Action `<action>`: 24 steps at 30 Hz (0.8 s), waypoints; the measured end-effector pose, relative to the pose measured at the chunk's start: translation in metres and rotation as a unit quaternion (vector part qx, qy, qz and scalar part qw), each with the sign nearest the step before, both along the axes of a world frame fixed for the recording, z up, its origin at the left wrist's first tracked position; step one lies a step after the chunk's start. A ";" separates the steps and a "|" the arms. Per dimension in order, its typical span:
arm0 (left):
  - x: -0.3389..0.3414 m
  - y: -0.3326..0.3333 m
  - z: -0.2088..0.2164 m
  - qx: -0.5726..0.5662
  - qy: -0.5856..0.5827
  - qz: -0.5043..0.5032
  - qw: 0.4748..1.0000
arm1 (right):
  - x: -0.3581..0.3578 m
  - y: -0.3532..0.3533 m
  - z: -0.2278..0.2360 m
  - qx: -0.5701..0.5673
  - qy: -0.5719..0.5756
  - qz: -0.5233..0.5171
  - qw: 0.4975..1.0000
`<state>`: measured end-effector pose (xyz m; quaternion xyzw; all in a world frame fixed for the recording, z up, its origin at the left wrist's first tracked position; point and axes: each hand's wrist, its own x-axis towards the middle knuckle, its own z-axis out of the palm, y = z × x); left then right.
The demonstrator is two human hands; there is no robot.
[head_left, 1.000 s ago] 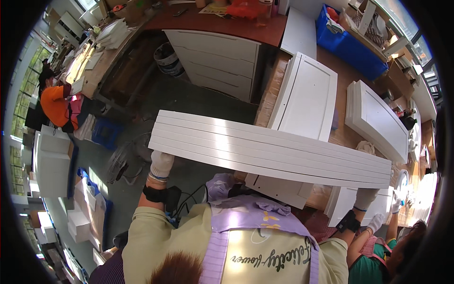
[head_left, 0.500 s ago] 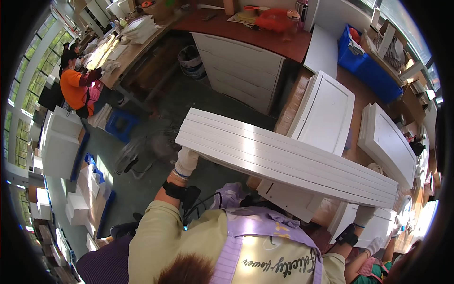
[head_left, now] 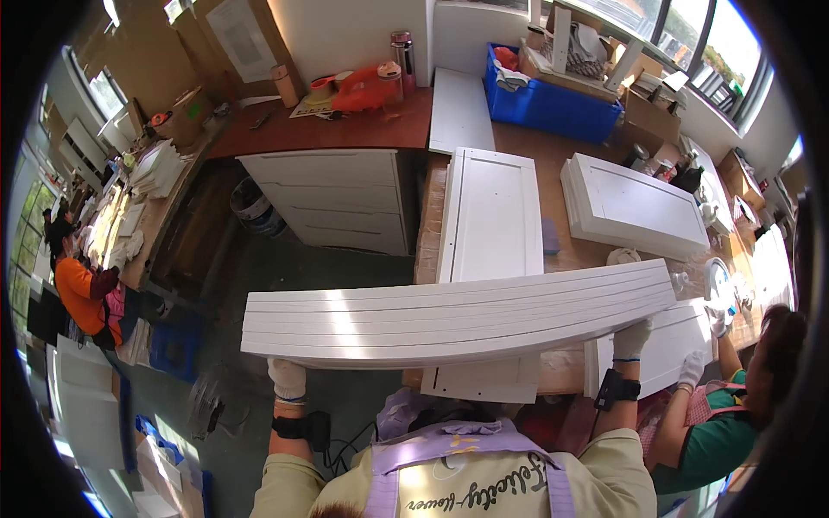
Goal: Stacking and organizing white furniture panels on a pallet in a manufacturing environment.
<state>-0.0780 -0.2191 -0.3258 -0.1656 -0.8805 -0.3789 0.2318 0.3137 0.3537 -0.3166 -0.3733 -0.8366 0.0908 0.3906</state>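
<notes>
A stack of long white panels point(head_left: 458, 315), several pressed edge to edge, spans the space in front of me. My left hand point(head_left: 287, 377), in a white glove, grips its left end from below. My right hand point(head_left: 632, 338), gloved too, holds the near edge close to the right end. Fingers of both hands are partly hidden by the stack. Behind and partly under it, a white framed panel point(head_left: 492, 216) lies on top of others on the workbench point(head_left: 553, 186). The left end of the held stack juts out past the bench, over the floor.
A co-worker in green point(head_left: 717, 440) sits close on my right, gloved hands at a white panel point(head_left: 665, 354). More white panels point(head_left: 639, 203) and a blue crate point(head_left: 553, 112) occupy the bench. A white drawer cabinet point(head_left: 332, 194) stands ahead left; another person point(head_left: 82, 285) works far left.
My view has turned to the right. The stack, which slanted down toward the right, now lies nearly level across the view, its right end slightly higher. Both hands keep hold of it.
</notes>
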 end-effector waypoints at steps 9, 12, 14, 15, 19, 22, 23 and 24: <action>-0.057 0.021 0.099 -0.045 0.155 -0.057 0.985 | 0.012 -0.167 0.052 -0.291 0.468 -0.146 0.821; -0.060 0.066 0.131 0.012 0.190 -0.153 0.970 | 0.039 -0.230 0.048 -0.290 0.636 -0.082 0.710; -0.054 0.098 0.148 0.039 0.194 -0.227 0.954 | 0.067 -0.279 0.038 -0.166 0.617 -0.113 0.761; -0.049 0.112 0.155 0.051 0.191 -0.262 0.945 | 0.083 -0.305 0.042 -0.148 0.625 -0.136 0.755; -0.012 0.161 0.176 0.077 0.179 -0.389 0.900 | 0.146 -0.394 0.041 -0.192 0.808 -0.116 0.545; 0.027 0.191 0.189 0.090 0.165 -0.472 0.861 | 0.189 -0.450 0.017 -0.134 0.744 -0.212 0.619; 0.043 0.201 0.194 0.089 0.161 -0.497 0.848 | 0.200 -0.470 0.021 -0.128 0.607 -0.329 0.712; 0.060 0.209 0.198 0.089 0.154 -0.522 0.834 | 0.214 -0.488 0.025 -0.120 0.445 -0.437 0.772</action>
